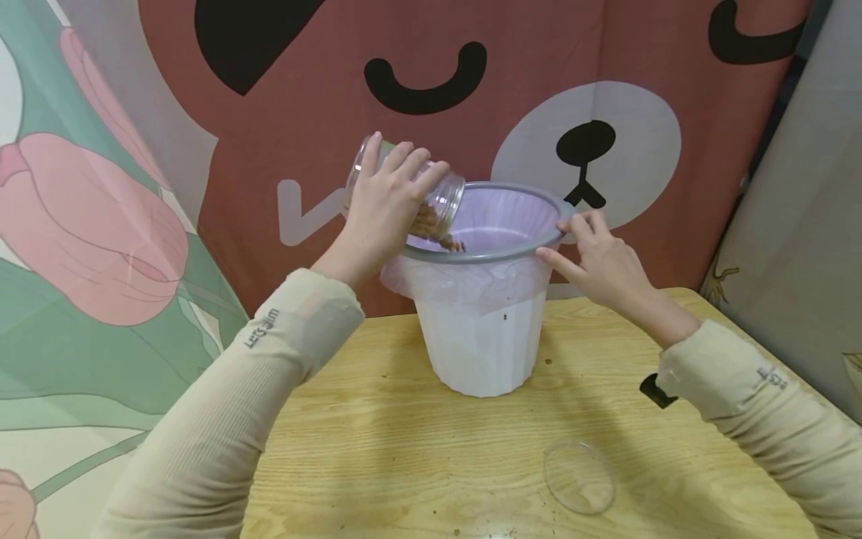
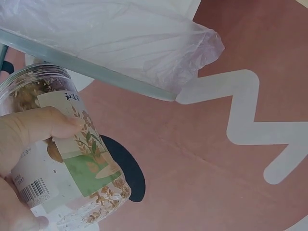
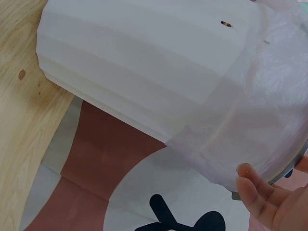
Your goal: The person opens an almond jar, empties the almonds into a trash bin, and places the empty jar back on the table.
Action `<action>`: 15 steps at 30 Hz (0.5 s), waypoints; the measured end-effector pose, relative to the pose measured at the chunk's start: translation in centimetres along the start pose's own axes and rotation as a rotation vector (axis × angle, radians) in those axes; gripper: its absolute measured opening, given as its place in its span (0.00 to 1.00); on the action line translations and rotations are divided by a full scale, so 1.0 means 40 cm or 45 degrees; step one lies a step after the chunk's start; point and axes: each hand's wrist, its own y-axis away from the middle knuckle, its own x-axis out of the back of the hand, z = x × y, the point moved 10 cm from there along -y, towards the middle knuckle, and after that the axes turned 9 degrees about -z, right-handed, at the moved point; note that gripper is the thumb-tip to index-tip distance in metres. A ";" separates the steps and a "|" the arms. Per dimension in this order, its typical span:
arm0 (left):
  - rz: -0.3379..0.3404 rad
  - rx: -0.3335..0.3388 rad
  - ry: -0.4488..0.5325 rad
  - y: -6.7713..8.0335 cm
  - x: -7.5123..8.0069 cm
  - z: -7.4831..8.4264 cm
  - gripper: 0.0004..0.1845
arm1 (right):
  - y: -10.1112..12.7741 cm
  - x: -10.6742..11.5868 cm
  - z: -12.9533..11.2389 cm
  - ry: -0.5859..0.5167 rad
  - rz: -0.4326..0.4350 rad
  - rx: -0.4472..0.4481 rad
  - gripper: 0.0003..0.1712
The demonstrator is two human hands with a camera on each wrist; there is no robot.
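Observation:
My left hand (image 1: 387,202) grips a clear plastic jar (image 1: 450,193), tilted with its mouth over the near left rim of a white trash bin (image 1: 481,348). Brown crumbly bits (image 1: 453,243) are spilling from the mouth into the bin. In the left wrist view, the jar's label (image 2: 86,166) has printed plants and a barcode, with bits clinging inside. A pale purple bag (image 1: 501,213) lines the bin, folded outward under a grey rim ring (image 1: 474,257). On the bin's right side my right hand (image 1: 606,262) pinches this rim between thumb and fingers.
A clear round lid (image 1: 579,477) lies on the wooden table (image 1: 377,449) in front of the bin. Small crumbs are scattered over the tabletop. Right behind the bin hangs a red-brown cartoon curtain (image 1: 289,135); a floral one (image 1: 101,247) hangs at the left.

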 end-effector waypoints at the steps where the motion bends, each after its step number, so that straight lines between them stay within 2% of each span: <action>1: 0.006 -0.005 -0.005 0.000 0.002 0.001 0.33 | 0.000 0.000 0.000 -0.001 0.000 0.000 0.31; 8: 0.010 -0.038 -0.035 0.000 0.004 0.004 0.35 | -0.001 -0.001 0.001 -0.004 -0.009 -0.005 0.31; 15: 0.031 -0.070 -0.076 0.001 0.004 0.006 0.31 | 0.000 0.001 0.002 0.001 -0.003 0.000 0.31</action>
